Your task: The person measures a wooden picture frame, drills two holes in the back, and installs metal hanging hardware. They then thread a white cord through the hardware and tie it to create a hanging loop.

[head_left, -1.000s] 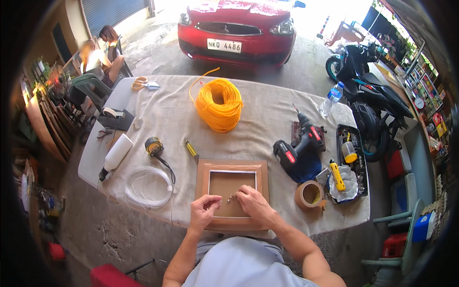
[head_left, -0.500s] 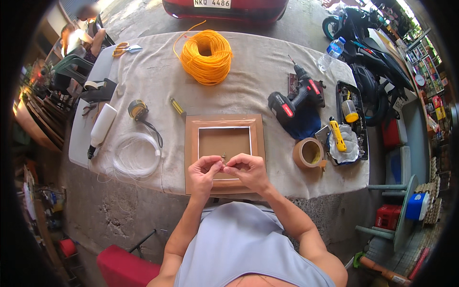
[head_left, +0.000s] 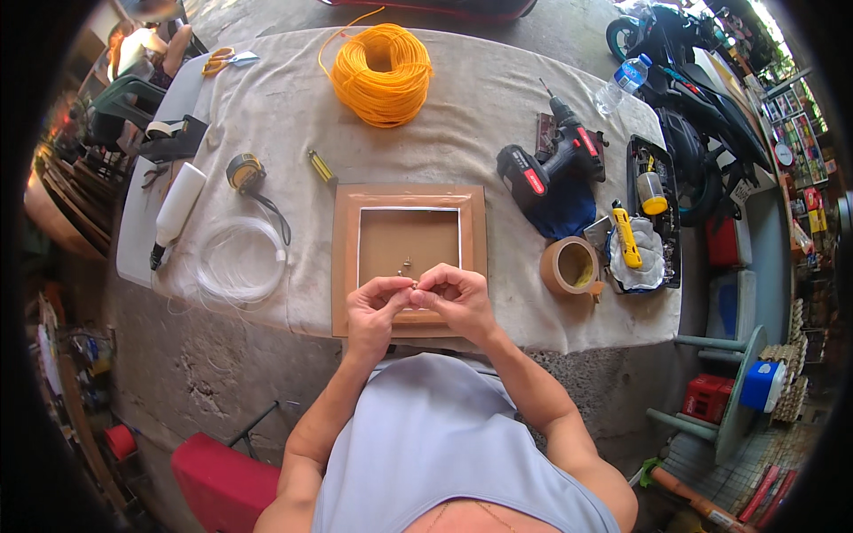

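My left hand (head_left: 371, 313) and my right hand (head_left: 458, 304) meet fingertip to fingertip over the near side of a brown picture frame (head_left: 474, 238). Both are closed in a pinch on a small metal piece (head_left: 414, 285), mostly covered by the fingers, so its kind is unclear. The frame lies flat at the table's near edge, with a white inner edge around a brown backing board (head_left: 391, 233). On that board, just beyond my fingers, rests a tiny metal fitting (head_left: 407, 263).
Left on the cloth-covered table (head_left: 275, 115) are a coil of clear line (head_left: 203, 259), a tape measure (head_left: 245, 172), a white bottle (head_left: 181, 204) and scissors (head_left: 227, 60). Orange rope (head_left: 382, 102) lies far. Rightward are a cordless drill (head_left: 555, 164), brown tape (head_left: 553, 268) and a yellow cutter (head_left: 627, 238).
The whole view has shifted, so the table's things sit higher in the picture. My hands remain pinched together; the tiny fitting on the board now shows more plainly beyond them.
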A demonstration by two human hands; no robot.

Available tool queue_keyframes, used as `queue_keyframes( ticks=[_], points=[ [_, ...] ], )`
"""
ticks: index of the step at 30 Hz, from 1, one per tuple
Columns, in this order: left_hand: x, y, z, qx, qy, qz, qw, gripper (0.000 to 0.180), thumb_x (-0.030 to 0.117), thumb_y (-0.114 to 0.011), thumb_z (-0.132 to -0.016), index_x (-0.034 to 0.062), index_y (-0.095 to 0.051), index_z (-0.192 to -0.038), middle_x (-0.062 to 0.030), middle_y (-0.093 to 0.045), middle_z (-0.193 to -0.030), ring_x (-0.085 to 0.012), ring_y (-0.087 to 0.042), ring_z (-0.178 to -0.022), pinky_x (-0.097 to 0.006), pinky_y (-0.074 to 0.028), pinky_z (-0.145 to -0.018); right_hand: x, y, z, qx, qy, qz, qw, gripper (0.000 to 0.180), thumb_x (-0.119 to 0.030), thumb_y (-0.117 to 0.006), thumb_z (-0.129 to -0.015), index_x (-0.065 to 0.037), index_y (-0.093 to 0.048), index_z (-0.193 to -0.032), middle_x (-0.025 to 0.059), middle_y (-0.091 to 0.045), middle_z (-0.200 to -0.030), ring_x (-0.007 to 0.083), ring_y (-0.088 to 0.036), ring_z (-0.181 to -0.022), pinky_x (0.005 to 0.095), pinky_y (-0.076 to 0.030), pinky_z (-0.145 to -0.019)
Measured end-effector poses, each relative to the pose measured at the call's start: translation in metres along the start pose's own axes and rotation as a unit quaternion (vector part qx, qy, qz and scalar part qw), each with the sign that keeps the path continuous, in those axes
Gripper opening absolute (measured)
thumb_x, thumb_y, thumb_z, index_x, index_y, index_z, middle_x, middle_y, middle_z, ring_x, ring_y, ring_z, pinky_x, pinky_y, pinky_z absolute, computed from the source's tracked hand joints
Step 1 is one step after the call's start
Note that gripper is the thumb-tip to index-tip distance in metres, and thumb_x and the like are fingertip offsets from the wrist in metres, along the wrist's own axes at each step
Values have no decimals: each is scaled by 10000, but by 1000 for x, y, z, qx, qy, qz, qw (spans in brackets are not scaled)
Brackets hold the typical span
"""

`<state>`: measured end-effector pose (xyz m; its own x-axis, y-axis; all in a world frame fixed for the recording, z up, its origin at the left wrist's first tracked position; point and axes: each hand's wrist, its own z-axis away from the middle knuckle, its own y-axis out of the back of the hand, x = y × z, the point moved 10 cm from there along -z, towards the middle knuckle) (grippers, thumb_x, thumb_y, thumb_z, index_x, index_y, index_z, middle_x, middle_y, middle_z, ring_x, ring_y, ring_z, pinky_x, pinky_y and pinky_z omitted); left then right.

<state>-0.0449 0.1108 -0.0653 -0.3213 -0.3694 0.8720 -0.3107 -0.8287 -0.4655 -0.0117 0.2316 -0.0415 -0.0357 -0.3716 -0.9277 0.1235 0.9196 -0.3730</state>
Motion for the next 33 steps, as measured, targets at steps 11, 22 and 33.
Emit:
queue_keyframes(
  ticks=[11,22,33],
  points=[
    [6,-12,15,-12,28,-6,1000,123,-12,-651,-857,-33,-666,-977,-109,-691,-879,-148,-667,-773,-270,-570,-744,4,-3,3,-14,-65,-99,993,147,-5,-719,-807,6,-585,-867,40,-586,-782,111,-607,-716,243,-529,-656],
    [3,16,7,64,54,13,996,186,-7,-616,-876,-29,-653,-1057,-98,-682,-886,-145,-667,-766,-272,-574,-730,-92,110,-35,265,79,456,846,234,-202,-742,-805,-12,-649,-905,105,-661,-858,134,-620,-778,272,-486,-672],
    [14,21,11,43,3,-96,994,120,-17,-630,-865,-20,-661,-981,-95,-687,-865,-129,-663,-771,-252,-565,-709,-36,305,-82,467,-142,115,865,322,-334,-797,-700,-81,-657,-843,42,-645,-734,185,-615,-581,337,-473,-495]
  ],
)
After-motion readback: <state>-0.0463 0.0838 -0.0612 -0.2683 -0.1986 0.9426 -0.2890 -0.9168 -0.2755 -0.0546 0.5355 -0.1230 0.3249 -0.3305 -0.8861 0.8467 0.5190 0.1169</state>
